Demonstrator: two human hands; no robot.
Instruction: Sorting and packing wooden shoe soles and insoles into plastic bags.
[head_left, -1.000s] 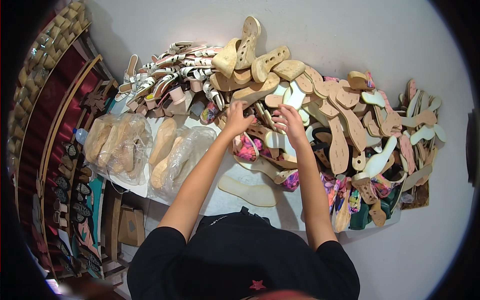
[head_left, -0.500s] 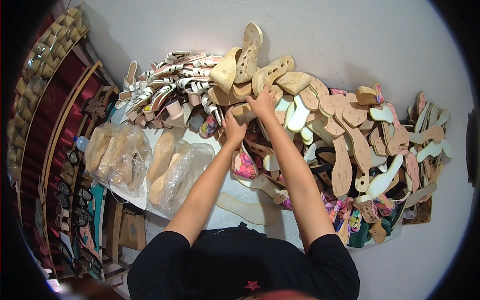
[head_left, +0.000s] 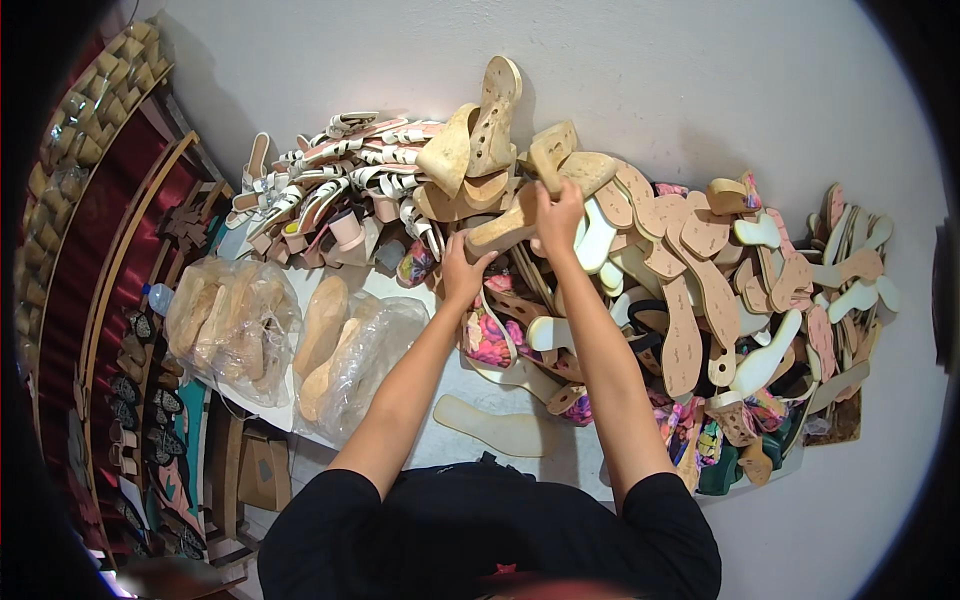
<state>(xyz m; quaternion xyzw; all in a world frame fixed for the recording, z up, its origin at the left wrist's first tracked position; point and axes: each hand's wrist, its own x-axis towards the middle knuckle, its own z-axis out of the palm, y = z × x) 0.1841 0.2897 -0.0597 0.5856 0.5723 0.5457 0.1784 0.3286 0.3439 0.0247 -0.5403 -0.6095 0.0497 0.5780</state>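
At the middle of the heap, my left hand (head_left: 465,272) is closed on the near end of a pale wooden shoe sole (head_left: 503,230). My right hand (head_left: 558,220) grips the lower end of a second wooden wedge sole (head_left: 546,165), tilted up. Its fingers also lie close beside the first sole's far end; whether they touch it I cannot tell. Just behind, an upright wooden sole with holes (head_left: 496,115) leans by the wall next to a wooden wedge (head_left: 450,152). Another wooden sole (head_left: 588,172) lies right of my right hand.
White strappy heeled sandals (head_left: 350,160) are piled at the left. Plastic bags of wooden soles (head_left: 232,325) lie nearer. Flat tan insoles (head_left: 685,330) and floral pieces (head_left: 488,340) spread across the right. A single pale insole (head_left: 495,425) rests on the white table (head_left: 440,375). Shelves of shoes (head_left: 125,400) stand far left.
My right hand has shifted right and raised a wooden sole that lay on the heap, tilting it. The sole at my left hand now shows more of its length, angled toward my right hand.
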